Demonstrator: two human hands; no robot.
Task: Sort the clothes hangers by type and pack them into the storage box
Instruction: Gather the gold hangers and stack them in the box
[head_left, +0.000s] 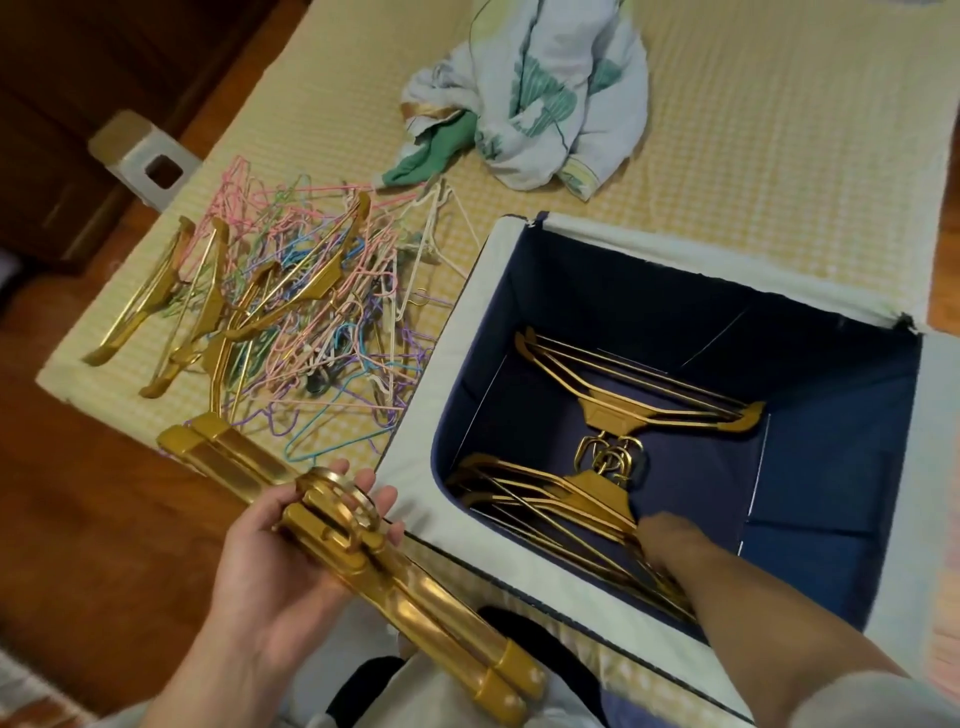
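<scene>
My left hand (280, 566) lies palm up beneath a bundle of gold hangers (415, 587), fingertips curling up past their hooks. The bundle hangs over the floor just left of the storage box (447, 353), which has a white rim and a navy inside. Two stacks of gold hangers lie in the box, a far stack (639, 400) and a near stack (545, 493), hooks meeting in the middle. My right hand (660, 540) reaches into the box and rests on the near stack, its fingers hidden. A tangled pile of coloured wire hangers (322, 301) lies on the mattress with several loose gold hangers (156, 306).
The box and the pile sit on a yellow checked mattress (779, 156). A crumpled white and green cloth (535, 104) lies behind them. A white plastic stool (140, 156) stands on the wooden floor (104, 493) at the left.
</scene>
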